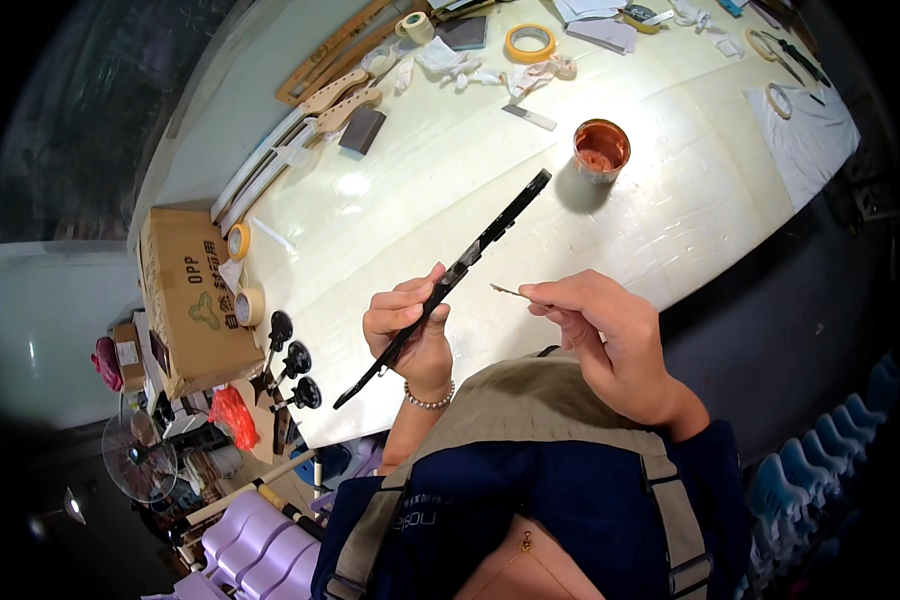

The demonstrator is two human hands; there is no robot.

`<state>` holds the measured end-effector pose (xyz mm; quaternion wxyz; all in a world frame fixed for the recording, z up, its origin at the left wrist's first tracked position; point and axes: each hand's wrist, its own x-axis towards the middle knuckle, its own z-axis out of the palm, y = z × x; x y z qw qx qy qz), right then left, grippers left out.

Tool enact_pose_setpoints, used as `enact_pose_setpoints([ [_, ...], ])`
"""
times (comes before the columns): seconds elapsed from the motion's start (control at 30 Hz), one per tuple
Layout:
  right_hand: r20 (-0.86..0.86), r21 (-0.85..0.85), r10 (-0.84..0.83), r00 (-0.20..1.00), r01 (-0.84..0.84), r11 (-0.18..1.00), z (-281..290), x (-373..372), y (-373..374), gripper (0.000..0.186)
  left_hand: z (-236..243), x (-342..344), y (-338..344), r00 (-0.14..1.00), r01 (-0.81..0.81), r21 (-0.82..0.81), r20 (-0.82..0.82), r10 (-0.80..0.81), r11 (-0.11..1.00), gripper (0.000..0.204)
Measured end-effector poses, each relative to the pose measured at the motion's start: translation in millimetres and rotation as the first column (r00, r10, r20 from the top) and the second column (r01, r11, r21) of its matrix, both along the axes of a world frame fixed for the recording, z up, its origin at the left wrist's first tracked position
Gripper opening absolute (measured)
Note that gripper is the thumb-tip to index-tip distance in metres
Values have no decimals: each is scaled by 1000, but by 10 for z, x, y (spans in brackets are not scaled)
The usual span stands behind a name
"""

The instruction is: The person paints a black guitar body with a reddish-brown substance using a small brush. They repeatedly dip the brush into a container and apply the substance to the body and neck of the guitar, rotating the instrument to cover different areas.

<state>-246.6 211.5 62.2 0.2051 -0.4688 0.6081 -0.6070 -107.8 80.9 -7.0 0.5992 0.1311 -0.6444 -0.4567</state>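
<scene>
My left hand point(410, 325) grips a long, thin black strip point(470, 255) near its lower third, holding it slanted up toward the right above the white worktable point(670, 190). My right hand point(595, 320) pinches a small thin brush or stick point(507, 291), whose tip points left, close to the strip's middle without clearly touching it. A small cup of reddish-brown liquid point(601, 148) stands on the table beyond the strip's far end.
A cardboard box point(185, 300) sits at the table's left end with tape rolls point(240, 240) beside it. Guitar necks point(335, 100), a dark sanding block point(362, 130), a yellow tape ring point(529, 42), rags and paper lie farther back. Purple stools point(260, 545) stand lower left.
</scene>
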Motion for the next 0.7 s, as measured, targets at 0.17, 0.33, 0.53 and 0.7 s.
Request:
enact_pose_setpoints([
  [0.17,5,13,-35,999,35,999,-3,-29,21,29,11,31,19,999,52,107,2,-53,993,27],
  [0.33,75,-55,-81,994,85,995,-68,-78,61,23,-20,76,-25,993,116,150,-25,-113,982,28],
  [0.53,471,-222,-32,881,154,963,-362,-353,-11,60,-88,145,-101,957,290,371,-142,-255,882,26],
  [0.7,545,-155,63,836,27,988,-441,-380,-155,71,-69,135,-119,939,343,511,-207,-274,788,23],
])
